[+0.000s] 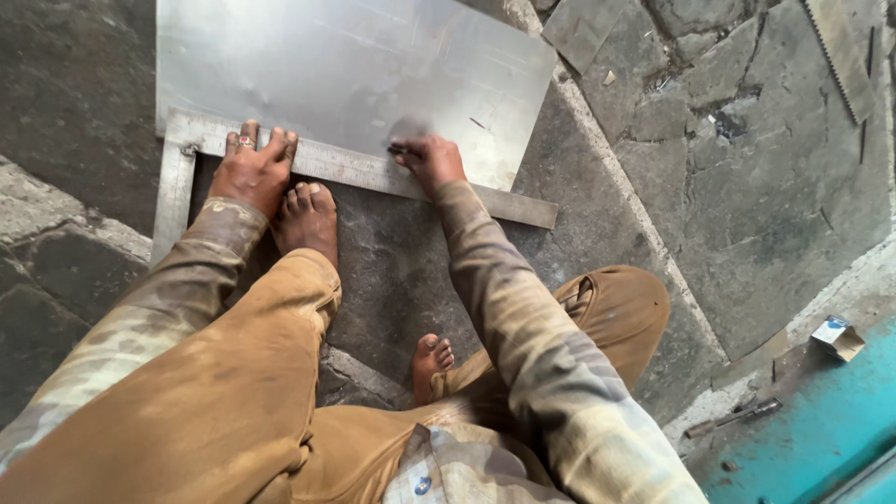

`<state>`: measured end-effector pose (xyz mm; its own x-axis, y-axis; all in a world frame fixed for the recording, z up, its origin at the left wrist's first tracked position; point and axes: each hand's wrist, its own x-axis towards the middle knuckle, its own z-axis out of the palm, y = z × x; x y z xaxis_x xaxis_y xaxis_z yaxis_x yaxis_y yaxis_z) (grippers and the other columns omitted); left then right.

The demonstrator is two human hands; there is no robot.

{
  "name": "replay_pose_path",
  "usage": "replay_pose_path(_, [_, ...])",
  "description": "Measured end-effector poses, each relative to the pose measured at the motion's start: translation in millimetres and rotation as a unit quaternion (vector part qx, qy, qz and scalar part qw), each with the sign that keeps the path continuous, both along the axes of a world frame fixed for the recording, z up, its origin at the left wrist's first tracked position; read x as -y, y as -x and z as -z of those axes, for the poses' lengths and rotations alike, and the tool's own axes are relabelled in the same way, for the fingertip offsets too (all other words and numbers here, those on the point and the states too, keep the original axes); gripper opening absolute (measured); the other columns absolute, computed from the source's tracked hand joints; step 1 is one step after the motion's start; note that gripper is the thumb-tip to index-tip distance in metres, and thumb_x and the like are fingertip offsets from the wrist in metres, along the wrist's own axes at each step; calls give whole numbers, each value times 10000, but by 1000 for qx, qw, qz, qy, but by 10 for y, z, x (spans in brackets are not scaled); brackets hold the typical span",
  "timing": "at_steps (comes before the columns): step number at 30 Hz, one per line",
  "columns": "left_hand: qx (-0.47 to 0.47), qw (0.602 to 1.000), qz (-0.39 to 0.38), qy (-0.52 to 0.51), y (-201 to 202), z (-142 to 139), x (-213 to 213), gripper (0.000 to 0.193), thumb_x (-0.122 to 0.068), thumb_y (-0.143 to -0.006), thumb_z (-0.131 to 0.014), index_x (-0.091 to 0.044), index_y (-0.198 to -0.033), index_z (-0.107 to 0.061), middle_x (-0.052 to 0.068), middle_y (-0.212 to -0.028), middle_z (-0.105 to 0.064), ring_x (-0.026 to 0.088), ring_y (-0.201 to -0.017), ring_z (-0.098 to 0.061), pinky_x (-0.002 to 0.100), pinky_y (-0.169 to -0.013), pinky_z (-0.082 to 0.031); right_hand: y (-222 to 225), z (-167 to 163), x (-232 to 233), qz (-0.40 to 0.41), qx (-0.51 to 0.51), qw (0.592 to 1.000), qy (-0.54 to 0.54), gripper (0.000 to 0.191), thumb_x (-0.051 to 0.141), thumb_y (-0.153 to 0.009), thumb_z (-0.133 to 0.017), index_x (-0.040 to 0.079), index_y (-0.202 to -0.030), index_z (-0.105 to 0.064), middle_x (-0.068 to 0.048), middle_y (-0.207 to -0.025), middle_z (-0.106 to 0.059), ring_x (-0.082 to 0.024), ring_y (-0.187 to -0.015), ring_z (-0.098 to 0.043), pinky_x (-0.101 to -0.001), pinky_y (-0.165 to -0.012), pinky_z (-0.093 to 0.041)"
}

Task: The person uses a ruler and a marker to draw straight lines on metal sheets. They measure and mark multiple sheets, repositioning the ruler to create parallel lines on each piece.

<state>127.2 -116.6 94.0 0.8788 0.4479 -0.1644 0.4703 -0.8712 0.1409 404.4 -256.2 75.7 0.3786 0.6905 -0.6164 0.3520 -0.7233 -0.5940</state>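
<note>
Head view shows your left hand (250, 168) pressed flat, fingers spread, on the steel framing square (327, 163), pinning it against the near edge of the metal sheet (345, 70) on the stone floor (737, 177). Your right hand (431, 161) pinches a dark scriber (398, 149) at the square's edge, tip touching the sheet.

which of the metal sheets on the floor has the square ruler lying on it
The big shiny sheet under both hands; the smaller dull grey piece at the top lies bare, apart from the square.
</note>
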Motion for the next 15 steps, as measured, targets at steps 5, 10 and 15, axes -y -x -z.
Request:
replay_pose_path(5, [19,1000,-4,-3,39,13,23,455,-41,-950,-627,-63,-1402,-667,99,-1400,-622,402,-1300,-572,515,-1076,-530,-29,-47,-17,-69,44,995,-51,169,182,-800,-847,154,-963,-816,-40,-973,-798,-149,-853,-758,-297,-842,-626])
replay_pose_path(10, [29,999,-12,12,61,83,36,444,-40,-976,-621,-67,-1418,-660,110,-1405,-625,427,-1296,-582,532,-1083,-517,-34,-15,11,-68,51,995,-45,154,185,-799,-844,153,-948,-819,-39,-968,-797,-147,-835,-760,-284,-834,-634])
replay_pose_path(15, [5,1000,-4,-4,57,147,36,502,-7,-927,-640,-69,-1425,-658,117,-1405,-635,426,-1286,-590,519,-1073,-526,-44,50,36,-70,55,996,-22,152,191,-813,-835,149,-958,-812,-36,-964,-795,-146,-827,-756,-282,-826,-632])
